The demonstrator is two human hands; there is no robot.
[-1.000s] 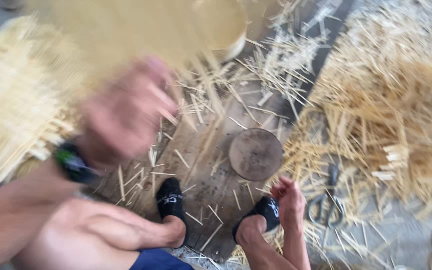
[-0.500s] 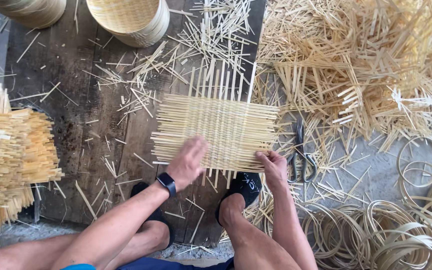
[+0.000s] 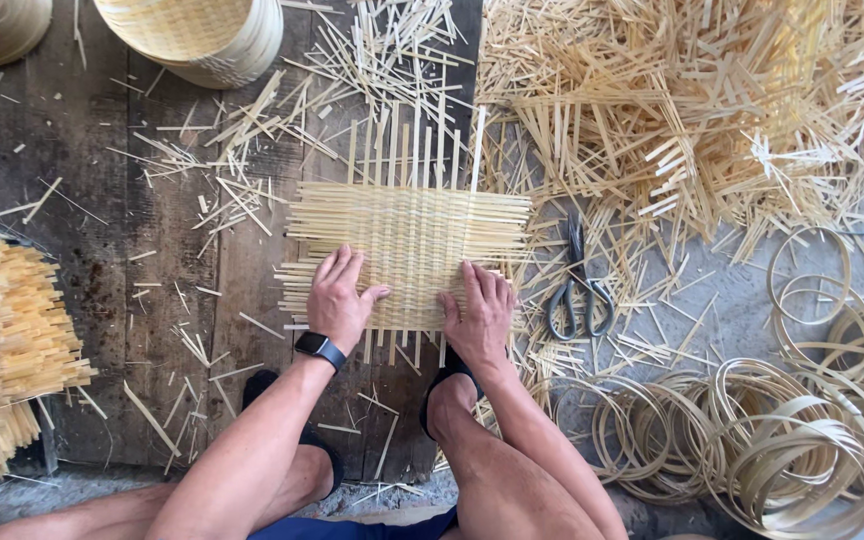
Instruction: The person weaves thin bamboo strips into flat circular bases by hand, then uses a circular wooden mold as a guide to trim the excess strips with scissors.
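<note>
Both hands lie flat and open, holding nothing. The left hand (image 3: 340, 298) and right hand (image 3: 479, 312) press on the near edge of a woven mat (image 3: 407, 255) of thin, pale strips on the dark wooden boards (image 3: 167, 260). Pressing evenly should keep the strips snug. Scissors (image 3: 578, 283) lie just right; round hoops (image 3: 752, 440) curl farther right.

- Scissors (image 3: 579, 285) lie on the floor with blades pointing away and grey handles nearest the person.
- A big heap of loose bamboo strips (image 3: 692, 110) fills the upper right — tangled, pale yellow.
- Coiled bamboo hoops (image 3: 802, 420) are stacked at the lower right.
- Two round woven baskets (image 3: 197, 35) sit at the top edge.
- A bundle of cut strips (image 3: 2, 340) rests at the left — ends facing right.
- Dark wooden planks (image 3: 152, 300) carry scattered offcuts.
</note>
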